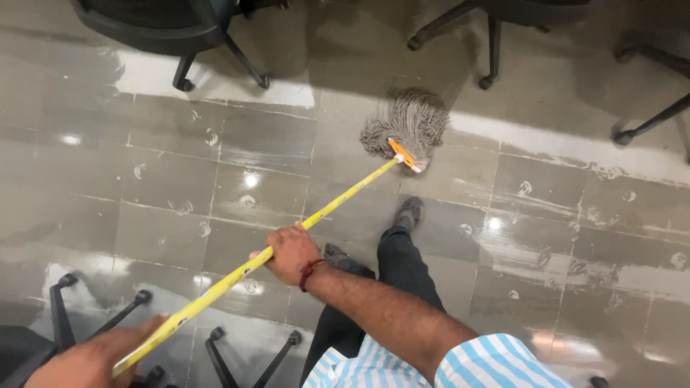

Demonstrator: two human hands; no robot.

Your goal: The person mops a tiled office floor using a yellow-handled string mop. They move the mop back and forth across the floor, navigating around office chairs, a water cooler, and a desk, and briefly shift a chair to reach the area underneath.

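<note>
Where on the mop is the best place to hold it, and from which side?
Probably the yellow handle, not the grey string head lying on the wet floor. The mop slants from the head up toward the person, so hands close around it from above. The right hand grips mid-handle; the left hand holds near the top end.

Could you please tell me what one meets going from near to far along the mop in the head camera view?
Left hand → yellow handle → right hand → orange clamp → grey string mop head → office chair bases.
</note>
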